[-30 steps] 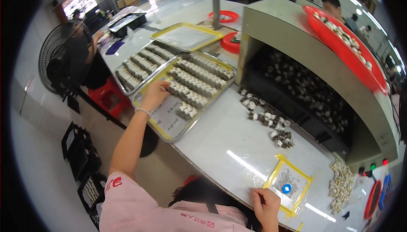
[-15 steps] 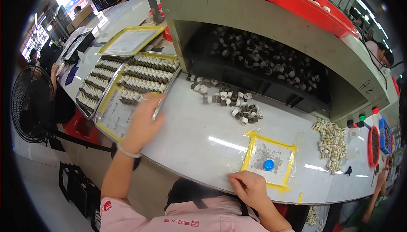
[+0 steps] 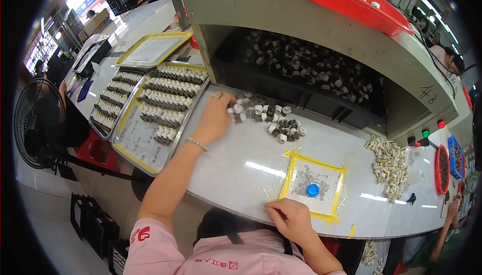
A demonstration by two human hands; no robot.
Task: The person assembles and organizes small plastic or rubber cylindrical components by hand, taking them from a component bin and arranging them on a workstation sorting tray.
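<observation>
My left hand (image 3: 215, 115) reaches over the white table to the left end of a loose group of small white-and-dark caps (image 3: 261, 112). Its fingertips are at the caps; whether they grip one is hidden. More caps (image 3: 286, 130) lie just to the right. On the left, a yellow-edged metal tray (image 3: 131, 157) holds caps set in rows, with a short new row (image 3: 165, 134) nearest me. My right hand (image 3: 291, 218) rests curled at the table's front edge, with nothing visible in it. Beside it, a blue round cap (image 3: 313, 190) sits on a yellow-taped sheet (image 3: 329, 174).
A metal housing (image 3: 311, 19) with a black bin of caps (image 3: 301, 69) stands at the back, a red tray (image 3: 346, 1) on top. Pale pieces (image 3: 389, 164) are heaped at right. A second filled tray (image 3: 113, 101) and a fan (image 3: 37, 124) are left.
My left hand has moved right and away from me, from the tray to the loose caps. A short row of caps now shows where it was. My right hand stays in place.
</observation>
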